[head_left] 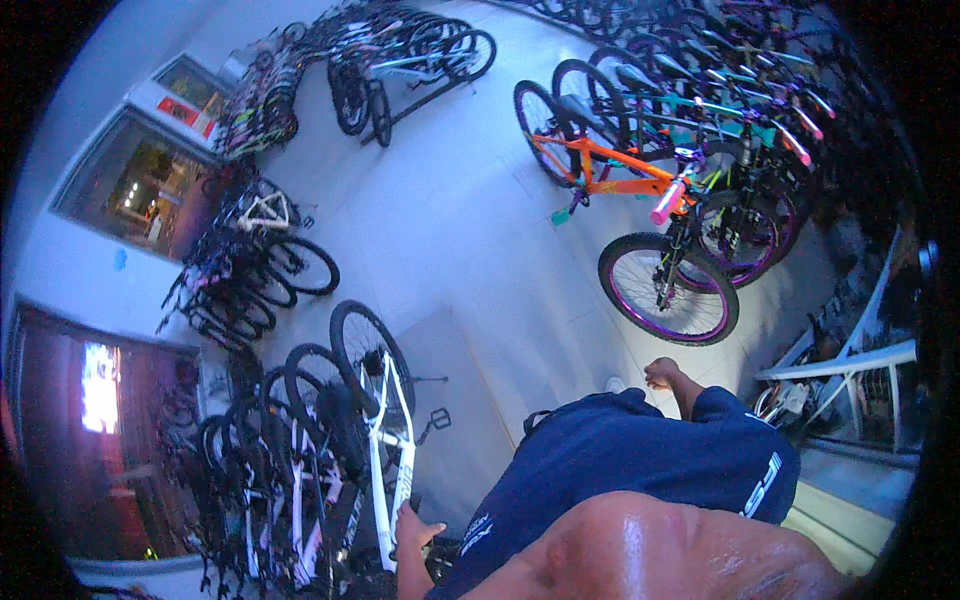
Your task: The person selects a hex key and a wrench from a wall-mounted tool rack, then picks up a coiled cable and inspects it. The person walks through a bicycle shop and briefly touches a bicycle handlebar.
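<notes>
My left hand (412, 532) is low in the view, right beside the lower end of a white bicycle (404, 470). Its thumb points away from the fingers, and I see nothing held in it. Whether it touches the frame, I cannot tell. Past the dark blue sleeve, my right hand (661, 373) hangs with its fingers curled in, and no object shows in it. The nearest thing to it is the front wheel (670, 290) of an orange bicycle (625, 180), which has a purple rim and a pink grip (668, 203).
Several dark bicycles (245, 265) line the left wall under windows (140, 185). More bicycles (430, 50) stand at the back, and a dense row (720, 120) fills the right side. A pale metal rack (850, 365) is at right. Between the rows lies a light tiled floor (440, 210).
</notes>
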A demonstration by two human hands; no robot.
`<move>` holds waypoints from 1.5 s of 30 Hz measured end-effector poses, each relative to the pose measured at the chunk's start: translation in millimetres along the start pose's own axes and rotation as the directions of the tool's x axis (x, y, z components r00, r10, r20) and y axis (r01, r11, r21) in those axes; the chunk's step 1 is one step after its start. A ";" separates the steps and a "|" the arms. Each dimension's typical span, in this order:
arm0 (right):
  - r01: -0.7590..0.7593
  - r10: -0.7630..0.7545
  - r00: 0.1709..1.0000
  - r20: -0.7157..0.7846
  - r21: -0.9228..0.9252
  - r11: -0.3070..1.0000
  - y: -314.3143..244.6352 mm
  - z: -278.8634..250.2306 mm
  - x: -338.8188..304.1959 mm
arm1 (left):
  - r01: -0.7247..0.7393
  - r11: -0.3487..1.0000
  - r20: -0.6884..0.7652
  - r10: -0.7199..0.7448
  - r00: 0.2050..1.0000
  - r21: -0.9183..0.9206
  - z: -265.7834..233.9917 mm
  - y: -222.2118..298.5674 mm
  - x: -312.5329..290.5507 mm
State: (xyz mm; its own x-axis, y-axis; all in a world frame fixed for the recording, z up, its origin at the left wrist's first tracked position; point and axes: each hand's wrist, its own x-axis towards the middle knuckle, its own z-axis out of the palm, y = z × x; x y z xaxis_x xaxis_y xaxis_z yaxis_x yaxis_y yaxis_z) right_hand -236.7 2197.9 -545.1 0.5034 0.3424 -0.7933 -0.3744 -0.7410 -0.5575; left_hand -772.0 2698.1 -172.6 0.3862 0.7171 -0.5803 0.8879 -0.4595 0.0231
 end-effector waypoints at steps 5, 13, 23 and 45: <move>-0.161 0.175 0.983 -0.048 0.211 0.964 -45.5 1.3 -51.7 | 0.002 0.987 -0.101 -0.018 0.995 -0.161 8.2 -21.2 31.9; -0.171 0.189 0.973 -0.131 0.141 0.975 -32.7 4.0 -62.1 | -0.117 0.977 -0.310 0.057 0.949 -0.176 41.7 -34.5 63.7; -0.151 0.166 0.981 -0.099 0.149 0.977 -15.0 6.0 -39.4 | -0.137 0.926 -0.260 0.044 0.965 -0.351 44.5 -38.8 78.6; -0.184 0.196 0.980 -0.044 0.192 0.964 -35.2 7.3 -58.8 | -0.182 0.912 -0.255 0.089 0.963 -0.369 33.6 -31.2 69.9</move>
State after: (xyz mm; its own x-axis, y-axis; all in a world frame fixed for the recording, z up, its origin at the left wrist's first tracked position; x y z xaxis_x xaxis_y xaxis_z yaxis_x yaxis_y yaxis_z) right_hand -258.9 2208.1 -480.6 0.4540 0.1646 -0.8757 -0.6031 -0.6667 -0.4380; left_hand -781.0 2744.9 -241.2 0.5143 0.7834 -0.3490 0.8315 -0.3557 0.4267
